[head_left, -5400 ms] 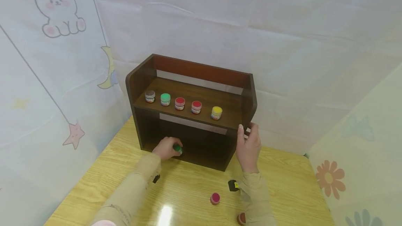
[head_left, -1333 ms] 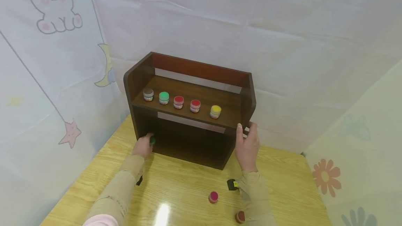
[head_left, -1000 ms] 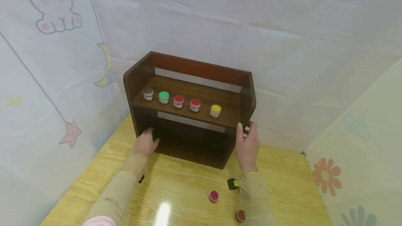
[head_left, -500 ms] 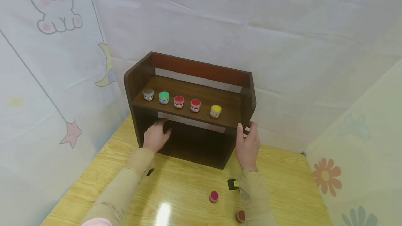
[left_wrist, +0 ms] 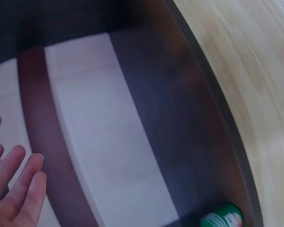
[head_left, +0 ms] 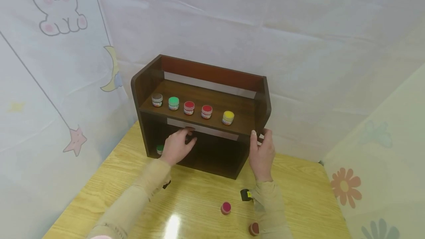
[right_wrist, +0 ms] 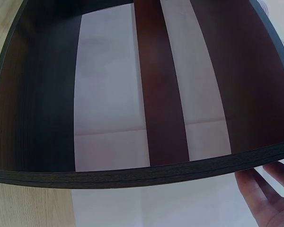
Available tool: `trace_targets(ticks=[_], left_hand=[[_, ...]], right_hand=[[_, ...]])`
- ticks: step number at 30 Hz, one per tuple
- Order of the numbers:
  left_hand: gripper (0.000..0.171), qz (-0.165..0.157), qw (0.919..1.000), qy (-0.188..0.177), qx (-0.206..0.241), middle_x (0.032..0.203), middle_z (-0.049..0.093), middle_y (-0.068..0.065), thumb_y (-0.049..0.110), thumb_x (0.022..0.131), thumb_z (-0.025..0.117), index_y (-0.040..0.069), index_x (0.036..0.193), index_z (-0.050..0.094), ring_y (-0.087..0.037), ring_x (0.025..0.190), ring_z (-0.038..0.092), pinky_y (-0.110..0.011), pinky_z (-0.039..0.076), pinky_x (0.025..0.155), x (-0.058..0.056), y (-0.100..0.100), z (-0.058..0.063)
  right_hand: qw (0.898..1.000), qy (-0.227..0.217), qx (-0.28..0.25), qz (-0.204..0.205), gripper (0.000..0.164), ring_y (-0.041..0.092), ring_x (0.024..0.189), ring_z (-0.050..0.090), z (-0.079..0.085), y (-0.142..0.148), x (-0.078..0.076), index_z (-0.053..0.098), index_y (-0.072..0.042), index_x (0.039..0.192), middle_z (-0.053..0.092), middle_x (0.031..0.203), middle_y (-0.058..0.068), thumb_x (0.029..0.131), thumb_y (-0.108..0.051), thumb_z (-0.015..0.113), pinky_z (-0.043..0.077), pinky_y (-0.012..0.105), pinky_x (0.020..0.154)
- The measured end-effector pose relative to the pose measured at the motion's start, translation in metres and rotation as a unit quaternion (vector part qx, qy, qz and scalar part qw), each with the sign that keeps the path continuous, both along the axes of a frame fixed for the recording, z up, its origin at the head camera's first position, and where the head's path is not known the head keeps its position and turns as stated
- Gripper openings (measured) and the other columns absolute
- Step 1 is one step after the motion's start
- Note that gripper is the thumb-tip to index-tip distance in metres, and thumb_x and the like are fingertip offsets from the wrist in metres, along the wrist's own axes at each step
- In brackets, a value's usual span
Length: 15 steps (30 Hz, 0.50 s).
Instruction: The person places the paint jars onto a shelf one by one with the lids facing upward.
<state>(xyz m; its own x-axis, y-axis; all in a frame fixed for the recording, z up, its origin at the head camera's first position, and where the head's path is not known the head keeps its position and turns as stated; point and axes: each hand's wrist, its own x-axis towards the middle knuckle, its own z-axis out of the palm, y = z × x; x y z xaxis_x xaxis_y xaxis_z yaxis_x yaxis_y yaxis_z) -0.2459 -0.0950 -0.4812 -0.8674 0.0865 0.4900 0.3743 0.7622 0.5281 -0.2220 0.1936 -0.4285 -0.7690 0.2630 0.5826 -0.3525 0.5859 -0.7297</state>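
Note:
My left hand [head_left: 177, 146] reaches into the lower level of a dark brown shelf [head_left: 192, 121], its fingers loosely bent around nothing. In the left wrist view, the fingers [left_wrist: 32, 194] are spread apart. A jar with a dark green lid [head_left: 160, 149] stands at the left end of the lower level, beside my left wrist. My right hand [head_left: 262, 156] rests against the shelf's right side panel, thumb up at the front edge. In the right wrist view, its fingertips [right_wrist: 245, 176] touch that panel from outside.
On the upper level stand several small paint jars in a row: grey-brown [head_left: 157, 100], light green [head_left: 173, 103], two red [head_left: 189, 107] and yellow [head_left: 228, 118]. A magenta-lidded jar [head_left: 225, 208] and a brown-red jar [head_left: 254, 229] are on the wooden table [head_left: 196, 202]. White cloth [head_left: 206, 21] hangs behind.
My left hand carried the green-lidded jar to the lower level's left end and let it go. It has since moved right, away from the jar. The right hand has stayed put.

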Motion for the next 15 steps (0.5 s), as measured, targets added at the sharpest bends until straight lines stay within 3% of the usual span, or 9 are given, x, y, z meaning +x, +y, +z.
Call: trace_targets(ticks=[7, 11, 15], left_hand=[[0.025, -0.067, 0.9977, -0.005, -0.006, 0.097, 0.072, -0.002, 0.024, 0.094, 0.074, 0.014, 0.117, 0.070, -0.020, 0.083, 0.069, -0.037, 0.056, 0.069, 0.017, 0.023, 0.004], [0.022, -0.108, 0.9939, -0.020, -0.011, 0.094, 0.072, 0.000, 0.024, 0.095, 0.073, 0.015, 0.116, 0.071, -0.016, 0.083, 0.069, -0.032, 0.056, 0.070, 0.027, 0.039, -0.007], [0.020, -0.130, 0.9910, -0.029, -0.017, 0.093, 0.071, 0.004, 0.026, 0.096, 0.073, 0.017, 0.114, 0.072, -0.010, 0.080, 0.067, -0.027, 0.055, 0.067, 0.037, 0.052, -0.019]], right_hand=[[1.000, 0.005, 0.000, 0.001, 0.037, 0.040, 0.097, 0.068, 0.000, 0.000, 0.000, 0.055, 0.000, 0.119, 0.065, 0.115, 0.020, 0.105, -0.035, 0.056, 0.057, 0.054, 0.078], [1.000, 0.003, 0.001, -0.001, 0.037, 0.039, 0.096, 0.068, 0.000, 0.000, 0.001, 0.056, -0.001, 0.118, 0.065, 0.114, 0.020, 0.105, -0.035, 0.056, 0.057, 0.054, 0.077], [1.000, 0.000, 0.000, 0.000, 0.038, 0.040, 0.097, 0.068, 0.000, 0.000, 0.001, 0.055, 0.000, 0.118, 0.065, 0.114, 0.020, 0.105, -0.036, 0.056, 0.056, 0.055, 0.078]])
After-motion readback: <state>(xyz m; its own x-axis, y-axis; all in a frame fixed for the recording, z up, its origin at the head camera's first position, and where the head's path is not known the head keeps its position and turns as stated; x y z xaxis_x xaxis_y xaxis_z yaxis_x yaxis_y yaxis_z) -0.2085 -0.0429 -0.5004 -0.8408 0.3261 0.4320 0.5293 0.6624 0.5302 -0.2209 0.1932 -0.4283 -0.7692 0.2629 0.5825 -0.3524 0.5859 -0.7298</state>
